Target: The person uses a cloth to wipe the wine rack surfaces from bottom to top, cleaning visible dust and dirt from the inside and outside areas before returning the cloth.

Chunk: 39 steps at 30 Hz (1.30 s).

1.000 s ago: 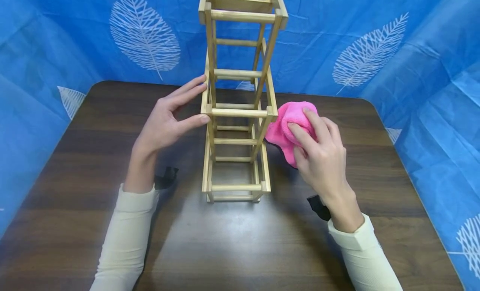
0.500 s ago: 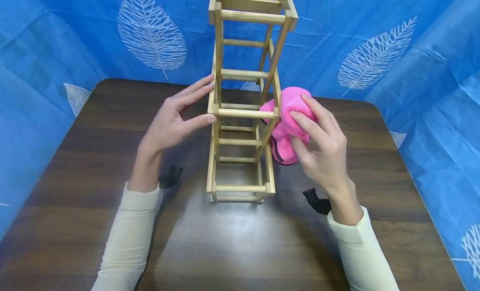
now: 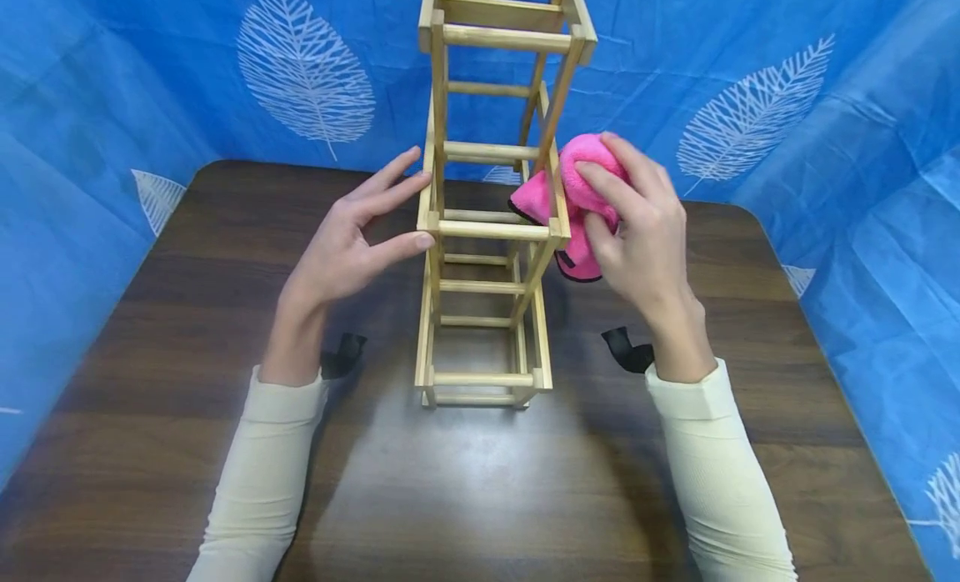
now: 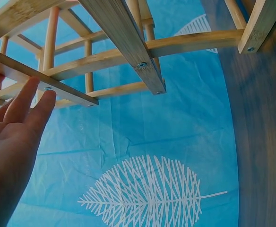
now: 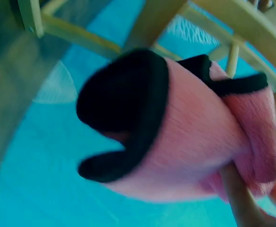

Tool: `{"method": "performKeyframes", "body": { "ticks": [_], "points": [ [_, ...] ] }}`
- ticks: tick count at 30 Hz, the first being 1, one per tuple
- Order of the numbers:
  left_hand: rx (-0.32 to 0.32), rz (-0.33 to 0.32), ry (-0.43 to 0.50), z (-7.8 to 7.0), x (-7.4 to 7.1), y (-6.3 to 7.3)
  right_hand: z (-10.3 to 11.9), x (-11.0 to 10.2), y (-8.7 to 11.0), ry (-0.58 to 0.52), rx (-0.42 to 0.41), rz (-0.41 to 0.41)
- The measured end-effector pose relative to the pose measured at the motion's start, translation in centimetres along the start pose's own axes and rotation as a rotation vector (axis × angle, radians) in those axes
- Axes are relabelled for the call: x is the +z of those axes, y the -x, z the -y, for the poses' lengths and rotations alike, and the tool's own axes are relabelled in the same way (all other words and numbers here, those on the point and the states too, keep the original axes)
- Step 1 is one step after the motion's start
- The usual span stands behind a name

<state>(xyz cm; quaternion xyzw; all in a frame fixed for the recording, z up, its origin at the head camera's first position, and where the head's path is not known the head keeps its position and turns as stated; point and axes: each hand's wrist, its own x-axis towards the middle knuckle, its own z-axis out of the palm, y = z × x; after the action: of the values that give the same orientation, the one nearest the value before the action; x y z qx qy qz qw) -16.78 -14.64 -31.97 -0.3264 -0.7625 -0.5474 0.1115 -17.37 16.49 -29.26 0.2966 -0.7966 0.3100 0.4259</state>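
Observation:
A tall, tiered wooden rack (image 3: 483, 229) with round rungs stands upright on the table. My left hand (image 3: 341, 240) touches the left side of its middle tier, fingertips and thumb spread along the rail; the left wrist view has these straight fingers (image 4: 43, 106) against a wooden bar. On the other side, my right hand (image 3: 637, 223) pinches a bunched pink cloth (image 3: 588, 178) with dark edging. The cloth lies against the rack's right middle rail, and one corner pokes through inside the frame. Close up in the right wrist view, the cloth (image 5: 199, 127) hangs folded from the fingers.
The dark wood-grain table (image 3: 465, 499) reaches back to a blue curtain (image 3: 630, 57) printed with white leaves, which also covers both sides. Black straps (image 3: 628, 353) stick out at the wrists. The rack's top runs beyond the head view's upper edge.
My right hand has moved the pink cloth away from me and up along the rack's right side, from below the middle rail onto it. The left hand stays on the left side.

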Motion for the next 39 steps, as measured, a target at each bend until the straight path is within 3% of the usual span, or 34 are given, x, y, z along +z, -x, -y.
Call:
{"method": "performKeyframes", "body": {
  "ticks": [4,7,13,17,22,31,39],
  "points": [
    [-0.013,0.006,0.018,0.0,0.3,0.0,0.4,-1.0,-2.1,0.046,0.049,-0.180],
    [-0.014,0.000,0.028,0.0,0.2,0.0,1.0,-1.3,-4.1,0.080,0.014,-0.224],
    [-0.026,0.003,-0.001,-0.1,0.0,0.1,1.9,-0.2,-6.2,0.226,-0.089,-0.080],
    [-0.019,0.004,-0.019,-0.1,0.0,0.1,2.2,0.3,-6.5,0.338,-0.111,0.018],
    [-0.014,0.001,-0.037,-0.1,0.0,0.0,2.9,0.6,-6.6,0.429,-0.113,0.081],
    [-0.027,0.001,-0.043,-0.2,0.0,0.0,3.7,0.8,-5.7,0.467,-0.080,0.203],
    [-0.032,-0.002,-0.035,-0.3,-0.1,0.0,3.3,0.1,-5.4,0.395,0.052,0.397]
  ]
}}
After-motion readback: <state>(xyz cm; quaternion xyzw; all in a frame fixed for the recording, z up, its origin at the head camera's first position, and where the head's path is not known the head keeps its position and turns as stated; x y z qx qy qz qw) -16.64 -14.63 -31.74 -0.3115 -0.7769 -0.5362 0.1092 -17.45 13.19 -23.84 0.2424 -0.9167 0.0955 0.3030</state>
